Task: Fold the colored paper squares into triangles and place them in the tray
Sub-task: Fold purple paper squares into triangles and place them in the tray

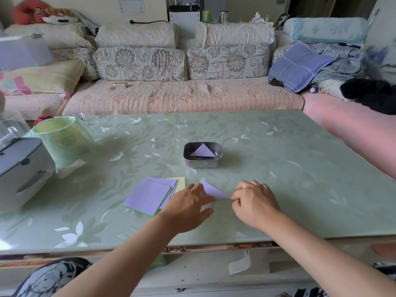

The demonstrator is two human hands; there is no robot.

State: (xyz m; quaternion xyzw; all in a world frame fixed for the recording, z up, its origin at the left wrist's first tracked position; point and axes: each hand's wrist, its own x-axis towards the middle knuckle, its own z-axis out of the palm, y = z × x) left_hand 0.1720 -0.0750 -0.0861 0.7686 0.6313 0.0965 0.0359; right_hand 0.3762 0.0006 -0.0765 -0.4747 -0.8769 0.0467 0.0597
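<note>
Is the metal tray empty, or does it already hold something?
Not empty: one folded purple triangle lies inside the tray.

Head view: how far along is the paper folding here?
Done: one purple triangle lies in the tray. In hand: a second purple sheet, partly folded, with the left hand pressing it and the right hand pinching its corner. Left: the stack of purple, green and yellow squares beside the left hand, unfolded.

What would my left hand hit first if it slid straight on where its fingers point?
The left hand meets the purple paper at once: its fingertips rest on it. Past that, the line heads roughly toward the metal tray, though depth is unclear.
</note>
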